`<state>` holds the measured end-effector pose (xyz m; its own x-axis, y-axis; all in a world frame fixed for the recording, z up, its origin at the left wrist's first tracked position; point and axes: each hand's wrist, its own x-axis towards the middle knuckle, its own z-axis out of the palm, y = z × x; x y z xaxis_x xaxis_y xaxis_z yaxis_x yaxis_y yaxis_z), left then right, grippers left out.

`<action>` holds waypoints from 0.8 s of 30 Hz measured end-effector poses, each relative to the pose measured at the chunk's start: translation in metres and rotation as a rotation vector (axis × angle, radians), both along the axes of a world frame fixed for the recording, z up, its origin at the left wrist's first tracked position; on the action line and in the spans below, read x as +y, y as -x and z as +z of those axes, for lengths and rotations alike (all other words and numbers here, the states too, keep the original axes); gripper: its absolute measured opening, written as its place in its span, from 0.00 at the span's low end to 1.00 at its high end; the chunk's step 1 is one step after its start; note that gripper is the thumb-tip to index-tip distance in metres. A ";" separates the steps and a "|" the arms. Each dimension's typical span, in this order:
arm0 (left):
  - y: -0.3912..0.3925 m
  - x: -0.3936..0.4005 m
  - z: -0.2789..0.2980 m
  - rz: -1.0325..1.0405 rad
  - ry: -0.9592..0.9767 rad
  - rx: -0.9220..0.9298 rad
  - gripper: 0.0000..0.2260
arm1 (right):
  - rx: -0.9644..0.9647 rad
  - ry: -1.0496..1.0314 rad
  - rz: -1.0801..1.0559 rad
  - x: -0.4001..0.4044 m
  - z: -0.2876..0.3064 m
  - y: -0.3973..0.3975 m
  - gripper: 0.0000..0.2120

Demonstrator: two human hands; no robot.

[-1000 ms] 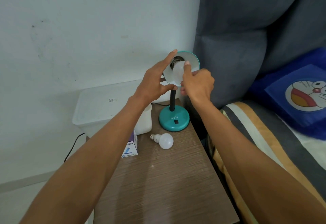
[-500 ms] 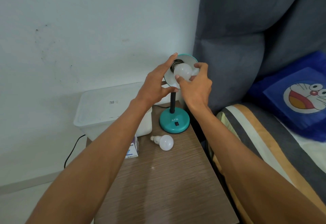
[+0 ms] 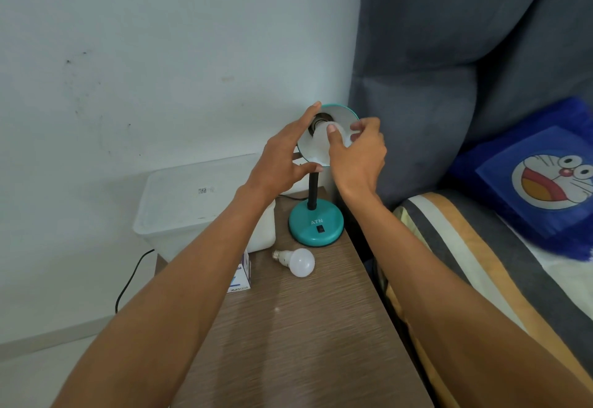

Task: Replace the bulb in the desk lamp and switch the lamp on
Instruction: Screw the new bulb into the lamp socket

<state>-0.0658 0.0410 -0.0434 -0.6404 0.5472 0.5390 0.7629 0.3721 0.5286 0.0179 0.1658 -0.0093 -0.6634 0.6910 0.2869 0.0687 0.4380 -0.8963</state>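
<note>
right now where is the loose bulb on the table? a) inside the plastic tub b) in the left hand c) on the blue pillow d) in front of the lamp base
d: the loose bulb lies on its side just in front of the teal lamp base.

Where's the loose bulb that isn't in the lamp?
The loose bulb lies on the wooden table, just in front of the lamp's teal base, right of the small box.

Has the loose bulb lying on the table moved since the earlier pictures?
No. The loose bulb lies in the same spot before the lamp base.
</note>
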 end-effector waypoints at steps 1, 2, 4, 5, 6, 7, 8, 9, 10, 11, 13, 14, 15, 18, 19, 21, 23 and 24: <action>0.000 0.000 0.000 0.001 0.001 -0.006 0.47 | 0.026 -0.036 0.012 -0.001 0.001 -0.001 0.15; -0.001 0.001 0.000 0.003 0.000 -0.008 0.47 | 0.032 -0.076 0.023 -0.002 0.001 -0.001 0.13; -0.001 0.000 -0.001 0.008 -0.005 -0.014 0.47 | 0.022 -0.129 0.061 -0.002 0.000 0.000 0.14; -0.001 0.000 -0.001 0.010 -0.009 -0.022 0.46 | 0.017 -0.141 0.086 -0.001 -0.001 0.000 0.16; -0.002 -0.001 -0.001 0.008 -0.015 -0.030 0.46 | 0.014 -0.152 0.112 0.000 -0.002 0.000 0.19; -0.002 -0.001 0.000 0.006 -0.019 -0.036 0.46 | 0.006 -0.164 0.132 0.001 -0.003 0.000 0.22; -0.001 -0.001 0.000 0.005 -0.021 -0.039 0.46 | -0.007 -0.169 0.142 0.001 -0.004 0.000 0.23; -0.001 -0.001 0.000 0.007 -0.020 -0.038 0.46 | -0.021 -0.161 0.138 0.002 -0.004 -0.001 0.24; -0.001 0.000 0.000 0.009 -0.016 -0.034 0.46 | -0.034 -0.137 0.122 0.001 -0.004 -0.001 0.23; 0.000 0.000 0.000 0.009 -0.012 -0.028 0.46 | -0.047 -0.110 0.095 0.001 -0.003 0.000 0.21; 0.000 0.000 -0.001 0.001 -0.009 -0.015 0.46 | -0.085 -0.084 0.045 0.001 0.000 0.001 0.21; 0.001 0.000 -0.001 -0.001 -0.012 -0.013 0.46 | -0.105 -0.078 0.026 0.002 0.002 0.003 0.22; 0.001 -0.001 -0.001 0.000 -0.015 -0.014 0.46 | -0.121 -0.080 0.010 0.002 0.002 0.004 0.22; 0.001 -0.001 0.001 0.002 -0.008 -0.021 0.47 | -0.096 -0.145 -0.004 0.005 0.002 0.005 0.21; 0.000 -0.001 0.002 -0.003 -0.004 -0.027 0.47 | -0.058 -0.171 0.013 0.005 0.001 0.005 0.21; -0.001 -0.001 0.004 -0.011 -0.002 -0.043 0.47 | 0.003 -0.237 0.093 0.005 -0.002 0.003 0.20; -0.001 -0.001 0.004 -0.012 -0.009 -0.049 0.45 | 0.004 -0.299 0.179 0.006 -0.006 0.001 0.21; -0.001 -0.002 0.004 -0.012 -0.011 -0.052 0.45 | -0.006 -0.325 0.208 0.007 -0.009 0.000 0.24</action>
<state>-0.0647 0.0391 -0.0394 -0.6611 0.5492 0.5112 0.7387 0.3570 0.5717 0.0179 0.1726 -0.0180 -0.7824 0.4154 0.4640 -0.0463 0.7041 -0.7086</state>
